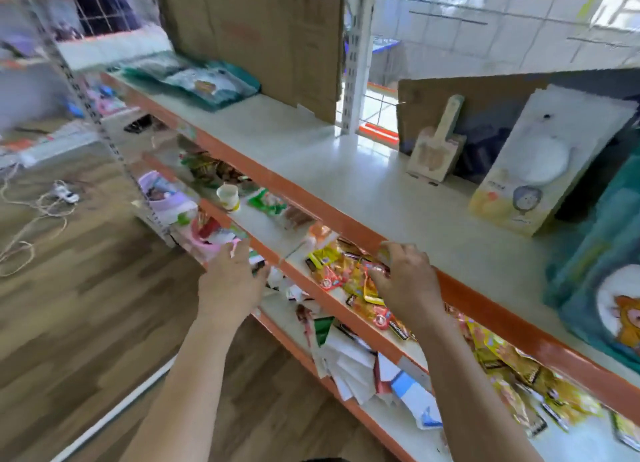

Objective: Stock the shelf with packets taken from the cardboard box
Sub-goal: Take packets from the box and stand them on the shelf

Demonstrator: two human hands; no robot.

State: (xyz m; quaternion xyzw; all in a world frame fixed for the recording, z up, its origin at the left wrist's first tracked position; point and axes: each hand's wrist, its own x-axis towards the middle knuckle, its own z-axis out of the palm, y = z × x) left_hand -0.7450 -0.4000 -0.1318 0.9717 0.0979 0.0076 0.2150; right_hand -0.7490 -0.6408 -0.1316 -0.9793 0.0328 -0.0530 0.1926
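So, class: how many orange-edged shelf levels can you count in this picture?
3. The top orange-edged shelf holds boxed goods; the middle shelf holds yellow snack packets; the lowest shelf holds white packets. Others may lie out of view.

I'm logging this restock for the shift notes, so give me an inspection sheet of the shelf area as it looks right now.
Surface: top shelf mostly bare, orange front edge.
Job's things: yellow packets heaped on the middle shelf; cardboard box not in view.
Clutter: white paper packs jumbled on the lower shelf; wooden scoop leaning at the back of the top shelf.
Grippers: right hand on the yellow packets, grip unclear; left hand at the lower shelf edge.
Cables: white cord loose on the floor.
Surroundings: wood-look floor, tiled wall behind.
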